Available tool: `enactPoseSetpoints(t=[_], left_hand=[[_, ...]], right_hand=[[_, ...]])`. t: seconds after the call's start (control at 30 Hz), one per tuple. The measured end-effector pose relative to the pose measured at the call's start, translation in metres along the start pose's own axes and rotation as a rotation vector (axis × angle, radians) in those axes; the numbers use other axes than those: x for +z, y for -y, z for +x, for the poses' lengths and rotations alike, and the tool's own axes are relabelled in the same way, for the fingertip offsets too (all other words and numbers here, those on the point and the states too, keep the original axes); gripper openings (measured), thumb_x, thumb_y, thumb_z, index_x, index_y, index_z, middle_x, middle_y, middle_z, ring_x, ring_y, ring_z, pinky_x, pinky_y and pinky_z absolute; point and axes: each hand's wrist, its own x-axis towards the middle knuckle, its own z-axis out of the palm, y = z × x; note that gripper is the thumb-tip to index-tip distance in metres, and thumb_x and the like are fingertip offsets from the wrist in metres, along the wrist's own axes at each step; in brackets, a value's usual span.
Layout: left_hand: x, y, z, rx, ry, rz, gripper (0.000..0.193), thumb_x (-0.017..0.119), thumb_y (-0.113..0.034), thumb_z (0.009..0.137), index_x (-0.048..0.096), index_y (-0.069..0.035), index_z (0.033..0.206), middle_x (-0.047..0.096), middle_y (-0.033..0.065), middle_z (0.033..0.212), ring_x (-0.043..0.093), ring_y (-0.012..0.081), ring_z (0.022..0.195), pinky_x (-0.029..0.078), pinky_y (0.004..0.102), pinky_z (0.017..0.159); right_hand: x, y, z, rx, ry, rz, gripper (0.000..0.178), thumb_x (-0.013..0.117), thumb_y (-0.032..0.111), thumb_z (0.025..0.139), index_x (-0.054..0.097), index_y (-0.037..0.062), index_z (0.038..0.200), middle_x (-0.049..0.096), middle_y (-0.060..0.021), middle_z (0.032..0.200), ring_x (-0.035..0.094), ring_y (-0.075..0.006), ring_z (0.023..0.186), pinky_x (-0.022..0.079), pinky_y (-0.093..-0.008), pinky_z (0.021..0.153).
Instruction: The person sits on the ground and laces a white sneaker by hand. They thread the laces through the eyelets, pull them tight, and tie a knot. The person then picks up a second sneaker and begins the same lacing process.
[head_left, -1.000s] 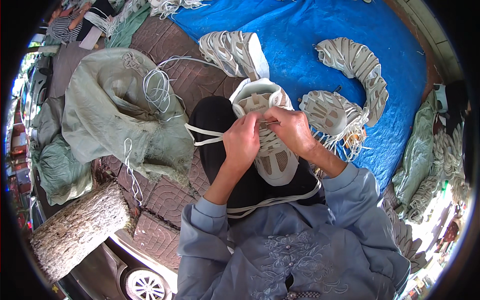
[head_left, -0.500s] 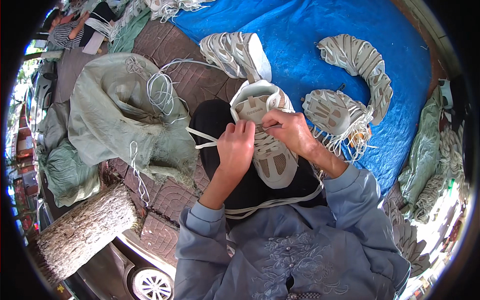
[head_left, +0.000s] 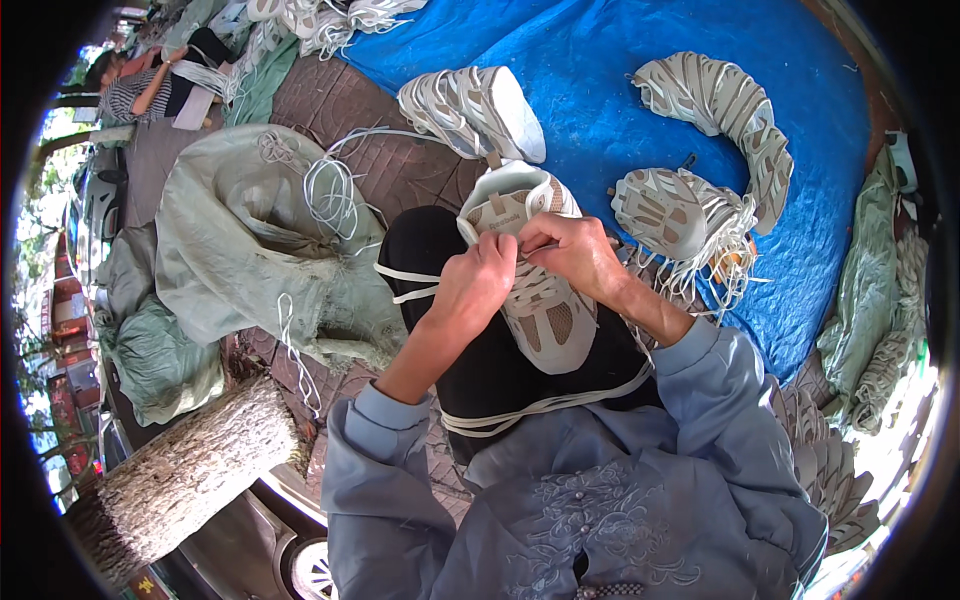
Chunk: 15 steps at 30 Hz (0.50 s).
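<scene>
A white and beige sneaker (head_left: 552, 325) rests on my black-trousered lap, its toe toward me and its padded collar facing away. Both hands meet over the upper end of its lacing. My left hand (head_left: 478, 278) is closed in a pinch at the left eyelet edge, on the shoelace there. Thumb and forefinger of my right hand (head_left: 580, 258) pinch the lace close beside it; the fingers hide most of the lace. Cream laces (head_left: 408, 283) loop across my left knee, and more laces (head_left: 540, 418) lie over my thighs.
A blue tarp (head_left: 590, 90) spreads ahead, with a curved row of nested sneakers (head_left: 735, 120), another sneaker pair (head_left: 475, 108) and a sneaker sole-up (head_left: 660, 212) near tangled laces. An open grey-green sack (head_left: 230, 240) and white cord (head_left: 335, 195) lie left. Another person (head_left: 145, 90) sits far left.
My left hand has shifted slightly right and up, its fingertips now close to the right hand's over the lacing. My right hand has moved slightly up and left. The view has shifted a little.
</scene>
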Motion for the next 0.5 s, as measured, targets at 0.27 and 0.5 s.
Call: enactPoseSetpoints(t=[0.27,0.5], left_hand=[[-0.004,0.008,0.0,-0.096,0.019,-0.279,0.016,0.057,0.0,0.069,0.044,-0.001,0.077,0.051,0.0122,0.073,0.06,0.025,0.058,0.049,0.0318,0.046],[-0.005,0.014,0.002,-0.428,-0.09,-0.931,0.009,0.056,0.003,0.075,0.051,0.0,0.082,0.055,0.0091,0.067,0.052,0.0151,0.05,0.042,0.0263,0.045]], right_hand=[[-0.001,-0.003,-0.004,-0.004,0.002,0.093,0.019,0.062,-0.002,0.069,0.059,0.0009,0.087,0.064,-0.0081,0.078,0.062,-0.0119,0.075,0.05,-0.0245,0.067],[-0.002,-0.008,-0.003,-0.03,0.005,0.101,0.019,0.061,-0.003,0.069,0.058,0.0007,0.088,0.064,-0.0077,0.078,0.062,-0.011,0.074,0.049,-0.0239,0.068]])
